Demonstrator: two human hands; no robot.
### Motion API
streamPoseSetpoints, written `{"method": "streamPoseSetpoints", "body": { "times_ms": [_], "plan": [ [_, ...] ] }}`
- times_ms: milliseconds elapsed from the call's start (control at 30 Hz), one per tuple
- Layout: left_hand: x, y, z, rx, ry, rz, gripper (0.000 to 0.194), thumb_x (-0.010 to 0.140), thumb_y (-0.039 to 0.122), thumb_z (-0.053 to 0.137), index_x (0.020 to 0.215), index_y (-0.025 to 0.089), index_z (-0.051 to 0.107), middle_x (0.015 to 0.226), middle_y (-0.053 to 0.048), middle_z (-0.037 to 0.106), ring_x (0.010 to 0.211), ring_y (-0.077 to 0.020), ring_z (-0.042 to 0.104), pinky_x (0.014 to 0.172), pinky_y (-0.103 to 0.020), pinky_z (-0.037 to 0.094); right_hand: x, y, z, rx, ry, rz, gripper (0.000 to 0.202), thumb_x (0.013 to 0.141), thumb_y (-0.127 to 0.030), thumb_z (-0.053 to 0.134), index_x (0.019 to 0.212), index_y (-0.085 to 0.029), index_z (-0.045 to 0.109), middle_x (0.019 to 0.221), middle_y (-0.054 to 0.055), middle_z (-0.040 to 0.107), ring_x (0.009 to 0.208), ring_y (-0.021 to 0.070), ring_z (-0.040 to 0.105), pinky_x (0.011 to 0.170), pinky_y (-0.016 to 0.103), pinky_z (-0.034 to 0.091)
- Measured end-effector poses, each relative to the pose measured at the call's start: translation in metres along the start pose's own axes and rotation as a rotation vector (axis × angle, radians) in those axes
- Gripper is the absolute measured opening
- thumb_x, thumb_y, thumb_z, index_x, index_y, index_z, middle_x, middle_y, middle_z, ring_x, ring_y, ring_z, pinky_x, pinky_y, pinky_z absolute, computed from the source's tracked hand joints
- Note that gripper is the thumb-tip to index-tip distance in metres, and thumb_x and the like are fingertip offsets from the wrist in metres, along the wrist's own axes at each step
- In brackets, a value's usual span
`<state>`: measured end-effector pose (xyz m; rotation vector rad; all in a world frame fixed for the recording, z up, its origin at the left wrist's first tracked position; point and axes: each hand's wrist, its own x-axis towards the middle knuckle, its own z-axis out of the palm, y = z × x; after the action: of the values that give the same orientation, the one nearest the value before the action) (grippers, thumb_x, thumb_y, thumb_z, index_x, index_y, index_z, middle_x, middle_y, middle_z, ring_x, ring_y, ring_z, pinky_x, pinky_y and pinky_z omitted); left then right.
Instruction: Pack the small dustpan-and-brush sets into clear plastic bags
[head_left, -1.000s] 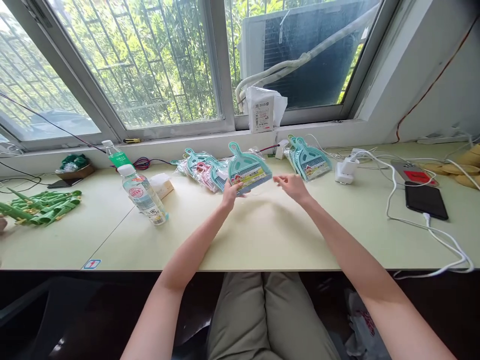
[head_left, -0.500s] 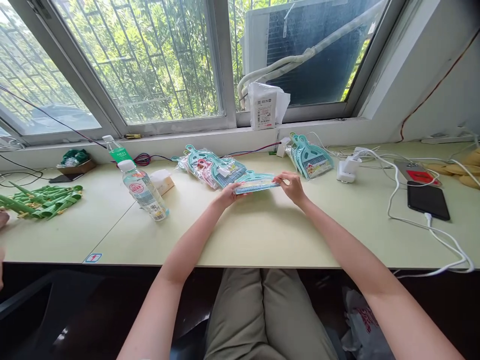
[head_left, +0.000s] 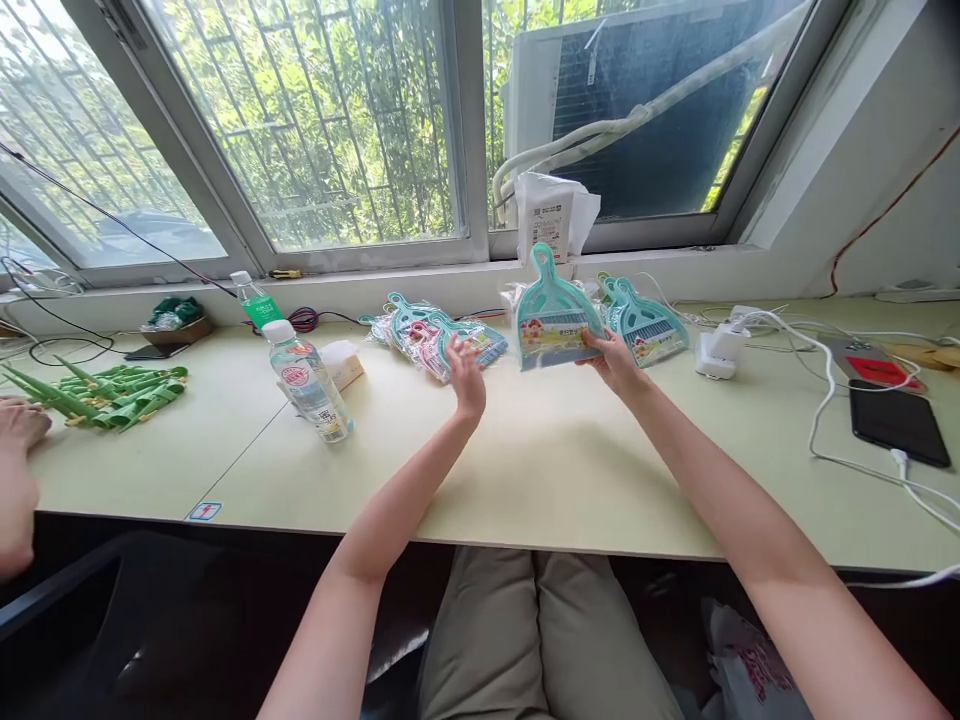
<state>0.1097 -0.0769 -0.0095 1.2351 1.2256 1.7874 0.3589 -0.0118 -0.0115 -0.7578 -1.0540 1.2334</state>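
Observation:
A small turquoise dustpan [head_left: 553,308] in a clear bag, with a printed label across it, is held upright above the table by my right hand [head_left: 616,362], fingers closed on its lower right corner. My left hand [head_left: 466,375] is raised, fingers spread, holding nothing. Close behind it lies a pile of bagged dustpans [head_left: 420,330], turquoise and pink. Partly hidden behind the held one, more bagged turquoise dustpans [head_left: 645,322] rest on the right.
Two plastic bottles [head_left: 311,390] and a tissue pack [head_left: 341,365] stand left. Green folded stalks [head_left: 112,395] lie farther left beside another person's hand [head_left: 21,422]. A white charger [head_left: 718,350], cables and a black phone [head_left: 898,422] occupy the right. A window sill runs behind.
My left hand has let go of the dustpan and opened. My right hand has lifted and turned it upright, towards the right. The other person's hand has come further into view.

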Motion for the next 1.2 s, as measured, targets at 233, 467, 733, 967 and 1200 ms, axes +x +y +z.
{"method": "streamPoseSetpoints", "body": {
  "times_ms": [233, 467, 733, 967, 1200],
  "plan": [
    [0.051, -0.014, -0.055, 0.305, 0.527, 0.28, 0.032, 0.094, 0.021, 0.031, 0.124, 0.02, 0.042, 0.136, -0.016, 0.042, 0.126, -0.0222, 0.047, 0.105, -0.039, 0.038, 0.049, 0.049, 0.102, -0.651, -0.032, 0.058, 0.027, 0.077, -0.038, 0.072, 0.093, -0.018, 0.066, 0.106, 0.009, 0.07, 0.109, 0.0251, 0.059, 0.094, 0.042, 0.048],
    [0.075, -0.046, -0.087, 0.448, 0.547, 0.226, 0.02, 0.091, 0.016, 0.037, 0.105, 0.017, 0.052, 0.121, -0.015, 0.054, 0.107, -0.0219, 0.056, 0.097, -0.036, 0.042, 0.058, 0.078, 0.095, -0.997, 0.388, -0.317, 0.048, 0.092, -0.05, 0.048, 0.128, -0.019, 0.053, 0.139, 0.016, 0.053, 0.127, 0.0301, 0.046, 0.107, 0.054, 0.031],
    [0.075, -0.043, -0.075, 0.427, 0.515, 0.269, 0.024, 0.089, 0.01, 0.035, 0.093, 0.018, 0.057, 0.11, -0.011, 0.054, 0.102, -0.0206, 0.056, 0.088, -0.033, 0.045, 0.03, 0.011, -0.141, -1.471, 0.455, -0.009, 0.073, 0.09, -0.057, 0.044, 0.146, -0.011, 0.041, 0.154, 0.024, 0.037, 0.144, 0.0377, 0.028, 0.113, 0.062, 0.02],
    [0.047, -0.023, -0.044, 0.399, 0.337, 0.433, 0.023, 0.088, 0.01, 0.037, 0.086, 0.02, 0.058, 0.109, -0.01, 0.054, 0.116, -0.0207, 0.052, 0.095, -0.033, 0.045, -0.007, 0.015, -0.123, -1.72, 0.229, -0.268, 0.053, 0.086, -0.036, 0.052, 0.135, -0.016, 0.058, 0.149, 0.017, 0.047, 0.131, 0.0354, 0.049, 0.112, 0.06, 0.026],
    [0.006, -0.002, -0.01, 0.145, -0.405, 0.237, 0.025, 0.089, 0.039, 0.051, 0.093, 0.021, 0.068, 0.113, -0.009, 0.063, 0.11, -0.0232, 0.059, 0.098, -0.037, 0.044, -0.039, -0.012, -0.012, -1.312, 0.394, -0.541, 0.046, 0.093, -0.036, 0.044, 0.131, -0.02, 0.063, 0.134, 0.014, 0.063, 0.114, 0.0348, 0.063, 0.093, 0.046, 0.049]
  ]
}}
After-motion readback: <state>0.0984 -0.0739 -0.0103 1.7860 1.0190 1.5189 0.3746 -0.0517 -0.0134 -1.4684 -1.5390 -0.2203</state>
